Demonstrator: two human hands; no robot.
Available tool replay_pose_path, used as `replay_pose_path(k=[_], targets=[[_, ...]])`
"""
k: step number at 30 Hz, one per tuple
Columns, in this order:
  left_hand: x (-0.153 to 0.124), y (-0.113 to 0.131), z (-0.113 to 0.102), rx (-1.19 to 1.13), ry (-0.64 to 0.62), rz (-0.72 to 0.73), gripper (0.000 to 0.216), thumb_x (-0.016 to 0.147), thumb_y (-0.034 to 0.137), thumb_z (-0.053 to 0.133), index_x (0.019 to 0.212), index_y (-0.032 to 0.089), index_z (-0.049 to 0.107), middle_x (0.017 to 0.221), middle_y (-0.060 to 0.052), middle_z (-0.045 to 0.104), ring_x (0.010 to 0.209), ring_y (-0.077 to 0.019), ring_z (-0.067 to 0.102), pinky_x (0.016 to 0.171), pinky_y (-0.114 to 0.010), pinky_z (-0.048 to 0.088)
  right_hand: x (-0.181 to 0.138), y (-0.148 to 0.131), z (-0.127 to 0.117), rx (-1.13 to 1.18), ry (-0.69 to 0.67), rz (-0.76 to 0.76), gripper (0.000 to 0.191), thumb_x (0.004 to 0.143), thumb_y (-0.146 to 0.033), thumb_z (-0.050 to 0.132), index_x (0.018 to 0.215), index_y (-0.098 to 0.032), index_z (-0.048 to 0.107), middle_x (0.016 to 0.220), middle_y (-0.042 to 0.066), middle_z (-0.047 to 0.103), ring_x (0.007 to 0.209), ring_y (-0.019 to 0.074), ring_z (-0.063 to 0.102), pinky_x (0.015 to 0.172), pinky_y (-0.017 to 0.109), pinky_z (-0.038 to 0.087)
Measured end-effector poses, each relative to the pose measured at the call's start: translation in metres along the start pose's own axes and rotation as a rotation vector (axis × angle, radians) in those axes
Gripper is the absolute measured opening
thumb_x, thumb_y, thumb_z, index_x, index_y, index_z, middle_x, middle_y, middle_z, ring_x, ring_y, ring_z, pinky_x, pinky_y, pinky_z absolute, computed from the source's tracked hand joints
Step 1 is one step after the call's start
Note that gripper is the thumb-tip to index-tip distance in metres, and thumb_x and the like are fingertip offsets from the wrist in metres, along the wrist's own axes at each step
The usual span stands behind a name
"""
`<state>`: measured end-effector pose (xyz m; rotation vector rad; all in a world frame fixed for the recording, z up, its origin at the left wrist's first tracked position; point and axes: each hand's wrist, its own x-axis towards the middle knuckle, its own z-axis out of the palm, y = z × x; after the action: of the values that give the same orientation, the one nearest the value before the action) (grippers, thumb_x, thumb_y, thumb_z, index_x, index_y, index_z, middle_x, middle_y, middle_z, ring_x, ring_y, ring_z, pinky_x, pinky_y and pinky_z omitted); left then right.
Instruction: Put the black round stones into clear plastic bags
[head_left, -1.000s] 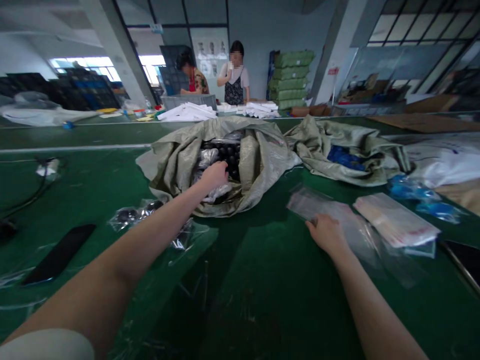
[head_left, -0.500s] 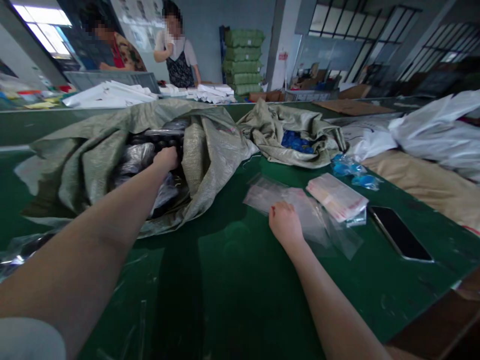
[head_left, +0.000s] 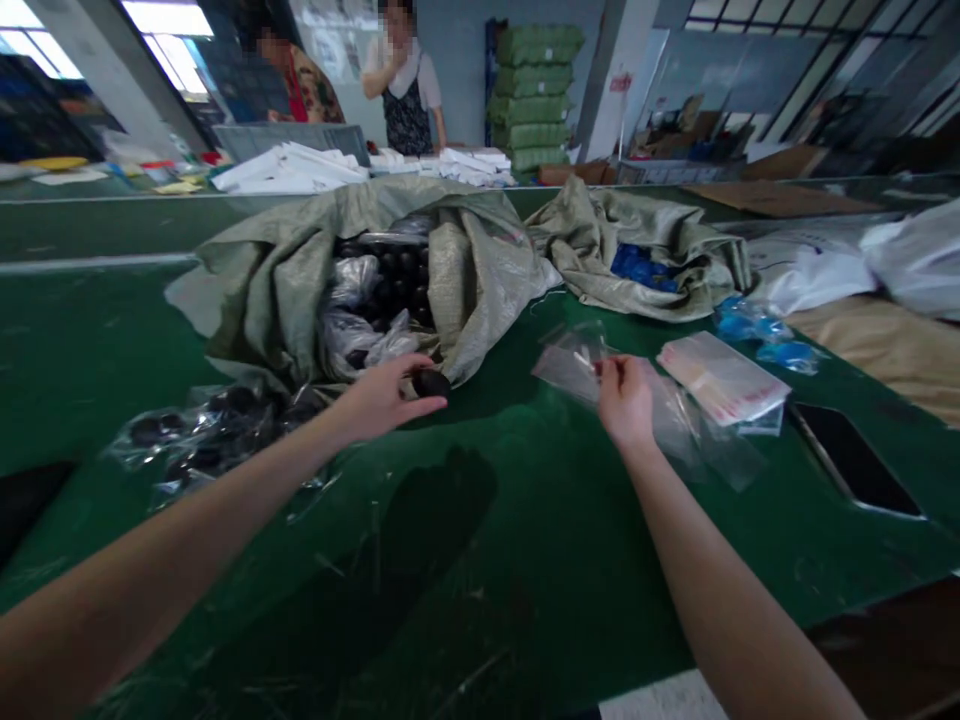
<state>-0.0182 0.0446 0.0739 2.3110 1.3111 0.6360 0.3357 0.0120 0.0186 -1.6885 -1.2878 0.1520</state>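
My left hand (head_left: 382, 398) pinches a small round black part (head_left: 430, 383) just in front of an open grey-green woven sack (head_left: 480, 280). The sack holds many more black parts (head_left: 397, 285) in clear plastic. My right hand (head_left: 624, 400) is lifted off the green table (head_left: 525, 520) and pinches the edge of a clear plastic bag (head_left: 574, 362). More clear bags lie under and beside that hand. A stack of red-printed clear bags (head_left: 721, 378) lies just right of it.
A second woven sack (head_left: 645, 255) holding blue parts lies at the back right. Bagged black parts (head_left: 214, 425) lie at the left, a dark phone (head_left: 855, 458) at the right. Two people (head_left: 405, 85) stand behind stacks of white sheets (head_left: 292, 168).
My left hand has come out of the sack with a black part. My right hand has risen from the table, lifting a clear bag by its edge.
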Motion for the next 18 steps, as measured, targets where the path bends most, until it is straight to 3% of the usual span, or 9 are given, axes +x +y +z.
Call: replay_pose_path(k=[1, 3, 5, 7, 11, 14, 18], targets=[[-0.018, 0.004, 0.011, -0.040, -0.075, 0.005, 0.050, 0.076, 0.056, 0.068, 0.109, 0.019, 0.060, 0.102, -0.005, 0.066, 0.087, -0.0209, 0.062, 0.077, -0.032, 0.048, 0.000, -0.004, -0.002, 0.050, -0.008, -0.002, 0.025, 0.093, -0.038, 0.039, 0.094, -0.019, 0.055, 0.089, 0.010, 0.070, 0.080, 0.0217, 0.064, 0.076, 0.037, 0.048], [-0.046, 0.010, 0.026, -0.100, -0.043, -0.050, 0.054, 0.070, 0.059, 0.072, 0.104, 0.019, 0.060, 0.095, -0.004, 0.066, 0.079, -0.0199, 0.062, 0.070, -0.031, 0.049, 0.000, -0.014, -0.005, 0.071, -0.038, -0.045, 0.026, 0.093, -0.040, 0.040, 0.095, -0.019, 0.055, 0.090, 0.010, 0.071, 0.079, 0.0215, 0.065, 0.075, 0.036, 0.049], [-0.064, 0.017, 0.027, -0.139, 0.038, -0.066, 0.059, 0.065, 0.060, 0.075, 0.105, 0.020, 0.058, 0.097, -0.005, 0.065, 0.075, -0.0186, 0.060, 0.064, -0.030, 0.048, -0.003, -0.028, -0.007, 0.017, -0.089, -0.142, 0.023, 0.092, -0.038, 0.044, 0.094, -0.019, 0.057, 0.091, 0.011, 0.071, 0.080, 0.0224, 0.066, 0.074, 0.036, 0.050], [-0.080, 0.030, 0.017, -0.158, 0.113, -0.001, 0.058, 0.066, 0.059, 0.075, 0.106, 0.021, 0.056, 0.103, -0.007, 0.063, 0.081, -0.0199, 0.061, 0.062, -0.029, 0.049, -0.011, -0.046, -0.008, -0.037, -0.171, -0.254, 0.020, 0.090, -0.036, 0.048, 0.091, -0.019, 0.059, 0.091, 0.011, 0.071, 0.081, 0.0234, 0.067, 0.074, 0.036, 0.050], [-0.118, 0.073, -0.013, -0.132, 0.178, 0.191, 0.054, 0.072, 0.054, 0.073, 0.116, 0.028, 0.056, 0.110, -0.009, 0.062, 0.096, -0.0225, 0.063, 0.076, -0.032, 0.054, -0.039, -0.077, -0.007, 0.007, -0.339, -0.367, 0.020, 0.088, -0.037, 0.052, 0.088, -0.020, 0.062, 0.087, 0.009, 0.070, 0.082, 0.0240, 0.067, 0.078, 0.038, 0.051], [-0.144, 0.097, -0.025, -0.125, 0.153, 0.296, 0.061, 0.068, 0.057, 0.075, 0.123, 0.036, 0.056, 0.108, -0.008, 0.065, 0.093, -0.0227, 0.065, 0.074, -0.032, 0.056, -0.063, -0.095, -0.005, 0.208, -0.496, -0.234, 0.022, 0.089, -0.041, 0.054, 0.090, -0.022, 0.065, 0.094, 0.008, 0.071, 0.088, 0.0233, 0.067, 0.082, 0.038, 0.051], [-0.149, 0.096, -0.027, -0.249, 0.101, 0.220, 0.060, 0.064, 0.055, 0.079, 0.118, 0.036, 0.061, 0.103, -0.006, 0.068, 0.085, -0.0214, 0.065, 0.067, -0.030, 0.055, -0.087, -0.108, 0.003, 0.702, -0.724, 0.238, 0.022, 0.083, -0.044, 0.061, 0.086, -0.022, 0.063, 0.090, 0.007, 0.071, 0.080, 0.0217, 0.069, 0.072, 0.035, 0.055]])
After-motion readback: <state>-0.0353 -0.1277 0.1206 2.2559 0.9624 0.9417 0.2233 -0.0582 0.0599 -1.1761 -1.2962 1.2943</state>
